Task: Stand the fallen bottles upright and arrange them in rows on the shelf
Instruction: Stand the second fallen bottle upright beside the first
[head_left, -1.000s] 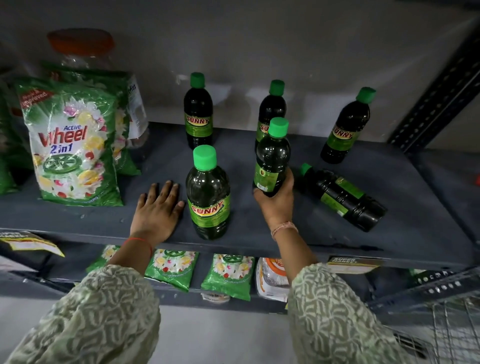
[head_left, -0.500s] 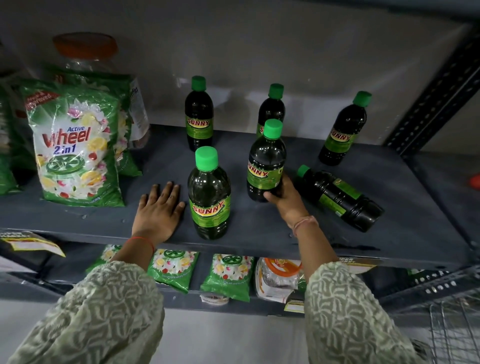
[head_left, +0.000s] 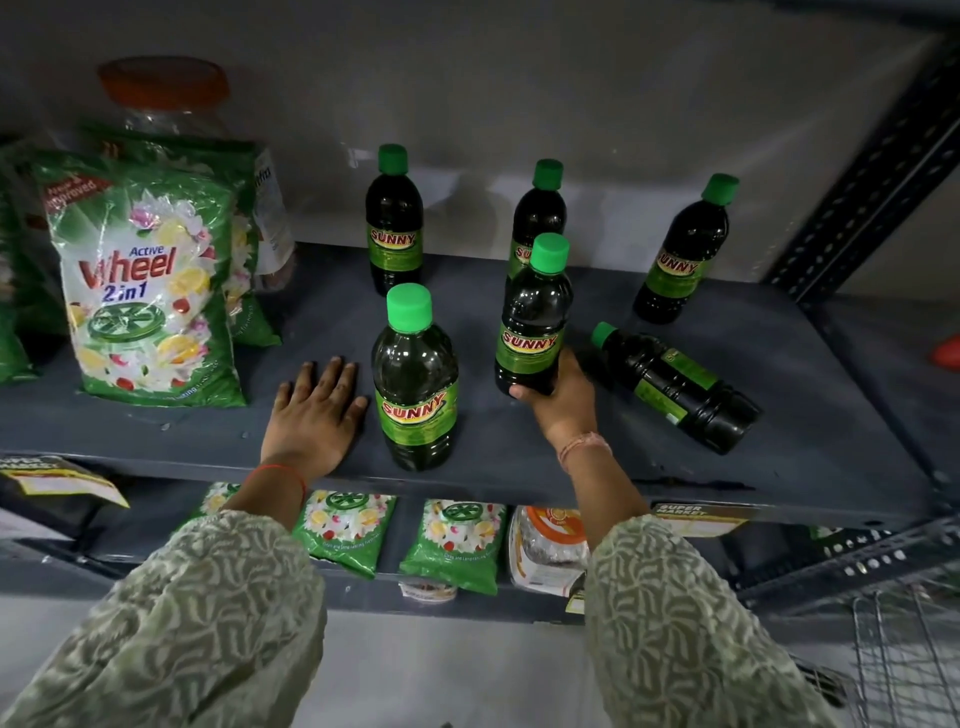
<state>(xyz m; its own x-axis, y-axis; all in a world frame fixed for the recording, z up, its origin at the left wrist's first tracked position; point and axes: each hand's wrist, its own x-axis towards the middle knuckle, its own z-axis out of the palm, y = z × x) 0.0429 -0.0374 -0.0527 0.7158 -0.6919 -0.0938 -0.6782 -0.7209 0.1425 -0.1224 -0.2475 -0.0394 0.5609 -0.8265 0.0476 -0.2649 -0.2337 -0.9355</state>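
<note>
Now the right hand grips an upright bottle at its base, a fallen bottle just beyond its fingers; left hand lies flat, fingers spread.

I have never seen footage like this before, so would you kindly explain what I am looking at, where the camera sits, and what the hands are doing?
There is no machine here: a person wears a wide-angle camera on the head, looking forward and down at their own two bare hands. That is the only view.

In front is a dark grey shelf holding green-capped bottles labelled Sunny. Three stand along the back wall, and a front bottle stands nearer the edge. One fallen bottle lies on its side to the right. At the left stand green detergent bags with a clear jar behind them.

The right hand grips the base of an upright held bottle. The left hand lies flat and empty on the shelf beside the front bottle.

Small packets sit on the shelf below.
</note>
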